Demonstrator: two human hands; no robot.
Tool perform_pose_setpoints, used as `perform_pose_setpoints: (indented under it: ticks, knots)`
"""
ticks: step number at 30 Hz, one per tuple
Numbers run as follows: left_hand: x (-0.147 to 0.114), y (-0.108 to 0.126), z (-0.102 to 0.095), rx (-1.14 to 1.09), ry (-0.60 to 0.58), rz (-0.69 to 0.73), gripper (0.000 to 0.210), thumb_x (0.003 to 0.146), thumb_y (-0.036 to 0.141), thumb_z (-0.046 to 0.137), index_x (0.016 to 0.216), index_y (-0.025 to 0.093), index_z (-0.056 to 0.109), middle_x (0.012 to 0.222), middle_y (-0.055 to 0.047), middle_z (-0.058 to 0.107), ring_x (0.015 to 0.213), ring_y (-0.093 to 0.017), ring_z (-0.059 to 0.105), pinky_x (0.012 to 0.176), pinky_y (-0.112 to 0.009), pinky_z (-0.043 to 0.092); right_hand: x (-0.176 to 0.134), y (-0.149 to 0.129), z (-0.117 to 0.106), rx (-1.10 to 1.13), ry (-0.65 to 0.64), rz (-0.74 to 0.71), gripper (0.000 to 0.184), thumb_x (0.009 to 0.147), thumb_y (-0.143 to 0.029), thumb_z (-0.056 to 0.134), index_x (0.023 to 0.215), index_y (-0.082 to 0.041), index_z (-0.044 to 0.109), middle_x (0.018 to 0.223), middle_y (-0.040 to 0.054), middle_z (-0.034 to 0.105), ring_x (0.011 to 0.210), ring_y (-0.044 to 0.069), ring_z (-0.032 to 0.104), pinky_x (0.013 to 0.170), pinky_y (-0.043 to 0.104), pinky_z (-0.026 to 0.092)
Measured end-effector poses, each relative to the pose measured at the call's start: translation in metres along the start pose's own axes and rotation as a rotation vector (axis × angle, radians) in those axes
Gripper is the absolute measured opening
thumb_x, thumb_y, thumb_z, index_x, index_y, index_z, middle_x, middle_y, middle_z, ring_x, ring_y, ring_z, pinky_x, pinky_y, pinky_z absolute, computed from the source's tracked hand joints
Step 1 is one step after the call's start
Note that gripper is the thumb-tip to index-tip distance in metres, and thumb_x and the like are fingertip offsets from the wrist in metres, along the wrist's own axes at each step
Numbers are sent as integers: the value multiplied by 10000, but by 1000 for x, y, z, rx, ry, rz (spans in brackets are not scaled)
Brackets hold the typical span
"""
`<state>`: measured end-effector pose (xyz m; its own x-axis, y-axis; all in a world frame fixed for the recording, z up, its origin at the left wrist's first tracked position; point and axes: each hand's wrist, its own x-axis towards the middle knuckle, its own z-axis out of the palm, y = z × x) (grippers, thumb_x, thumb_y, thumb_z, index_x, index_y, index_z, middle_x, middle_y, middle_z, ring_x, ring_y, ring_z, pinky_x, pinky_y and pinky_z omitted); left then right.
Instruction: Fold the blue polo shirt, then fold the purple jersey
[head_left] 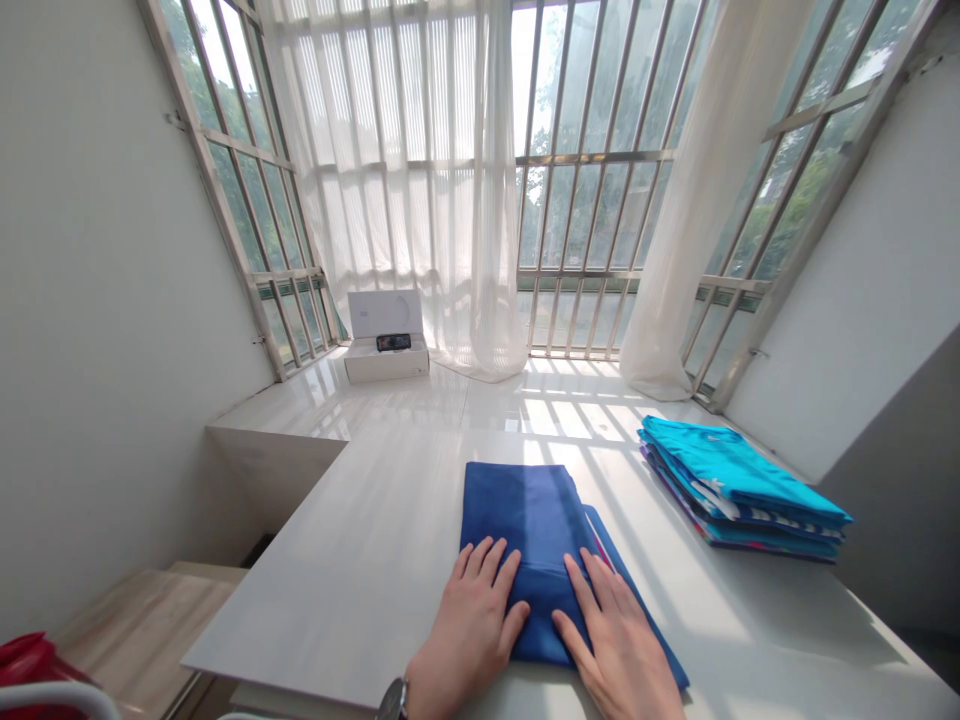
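Observation:
A dark blue folded garment (517,500) lies flat on the white table (322,570) in front of me. On its left near part rests my left hand (480,605), palm down with the fingers stretched out. My right hand (611,620) lies flat on the right near part, fingers spread a little. Along the right side a lower layer of the blue cloth sticks out at a slant, with a thin strip of red and white showing. Both palms hide the near corners of the cloth. Neither hand grips anything.
To the right sits a stack of folded clothes (742,480), bright turquoise on top. An open white box (386,340) with a dark device stands on the window ledge. Sheer curtains (480,250) hang before the barred windows. Something red (34,660) shows at the lower left.

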<state>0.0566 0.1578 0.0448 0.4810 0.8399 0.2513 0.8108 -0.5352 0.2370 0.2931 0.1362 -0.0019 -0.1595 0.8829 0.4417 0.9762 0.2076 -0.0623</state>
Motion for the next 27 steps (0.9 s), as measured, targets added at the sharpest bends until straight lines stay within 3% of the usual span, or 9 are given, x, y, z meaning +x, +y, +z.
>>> perform_pose_setpoints:
  ticks: [10, 13, 16, 19, 23, 25, 27]
  knots:
    - [-11, 11, -4, -15, -48, -63, 611, 1036, 572, 417, 1557, 253, 447, 1592, -96, 459, 1433, -330, 457, 1162, -492, 385, 4, 12, 0, 21, -52, -81, 565, 1037, -527, 407, 1503, -234, 532, 1550, 90, 530, 1409, 294, 508, 1152, 462, 447]
    - [-25, 19, 10, 36, -15, -85, 720, 976, 677, 460, 1550, 243, 464, 1546, -163, 505, 1369, -381, 518, 1087, -510, 432, 20, 31, 2, 60, -76, -154, 506, 1039, -500, 422, 1487, -300, 546, 1586, 62, 488, 1455, 275, 447, 1156, 439, 435]
    - [-32, 32, 30, 72, 33, -72, 828, 902, 780, 483, 1533, 243, 494, 1479, -202, 566, 1269, -421, 586, 1000, -517, 475, 47, 49, 0, 47, 6, -140, 487, 994, -464, 505, 1421, -254, 608, 1572, 117, 485, 1468, 334, 401, 1145, 501, 428]
    - [-29, 51, 42, 60, 58, -40, 912, 853, 846, 477, 1542, 250, 473, 1506, -217, 531, 1199, -415, 628, 956, -517, 500, 67, 51, -11, 10, 46, -90, 404, 979, -312, 494, 1313, -171, 673, 1414, 179, 605, 1338, 349, 526, 1105, 509, 453]
    - [-22, 59, 25, -10, 59, 138, 840, 898, 788, 495, 1559, 277, 414, 1573, -172, 466, 1273, -343, 597, 1000, -451, 500, 45, 27, -17, 37, 19, -86, 421, 1023, -326, 410, 1304, -154, 672, 1361, 177, 647, 1242, 317, 603, 1040, 447, 511]
    - [-22, 45, 6, -25, 69, 179, 690, 980, 653, 497, 1565, 305, 386, 1588, -108, 462, 1373, -303, 517, 1088, -437, 446, 18, 11, -8, 72, 39, -161, 467, 1014, -407, 441, 1413, -222, 601, 1451, 131, 607, 1335, 328, 545, 1074, 470, 490]
    - [-23, 22, -12, 1, 76, 83, 587, 1025, 499, 499, 1569, 310, 381, 1602, -79, 446, 1418, -290, 467, 1154, -462, 383, -9, -3, 6, 74, 96, -157, 519, 992, -468, 475, 1471, -281, 546, 1490, 86, 584, 1381, 351, 506, 1094, 501, 465]
